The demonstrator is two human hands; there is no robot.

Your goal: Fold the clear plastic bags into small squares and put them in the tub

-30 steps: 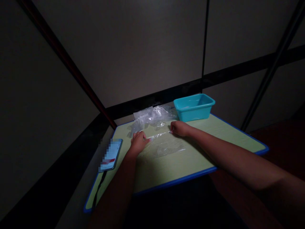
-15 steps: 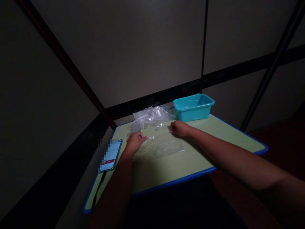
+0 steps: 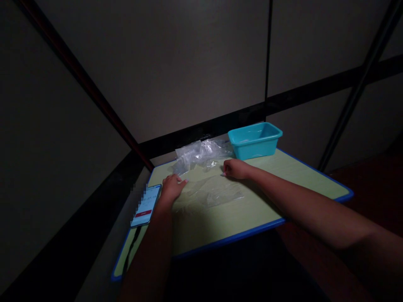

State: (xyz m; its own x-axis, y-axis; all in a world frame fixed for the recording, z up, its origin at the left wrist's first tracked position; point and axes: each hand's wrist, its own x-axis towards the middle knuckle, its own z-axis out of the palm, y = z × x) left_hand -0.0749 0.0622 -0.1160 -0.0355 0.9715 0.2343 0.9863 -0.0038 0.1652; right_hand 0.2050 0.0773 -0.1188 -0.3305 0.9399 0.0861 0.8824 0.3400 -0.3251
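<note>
A clear plastic bag (image 3: 223, 195) lies flat on the yellow-green table (image 3: 252, 209). At its far right corner my right hand (image 3: 235, 168) is closed, thumb and fingers pinched on the bag's edge. My left hand (image 3: 172, 186) rests at the bag's left side, with its thumb apart from the fingers; nothing shows in its grasp. Behind both hands is a crumpled pile of clear plastic bags (image 3: 201, 153).
A turquoise basket (image 3: 256, 147) stands at the back of the table, right of the pile. A phone (image 3: 146, 205) with a lit screen lies by the left edge, a black strap (image 3: 134, 243) below it. Dark wall panels rise behind.
My left hand has moved left, away from my right hand, and its thumb has spread. My right hand has barely moved.
</note>
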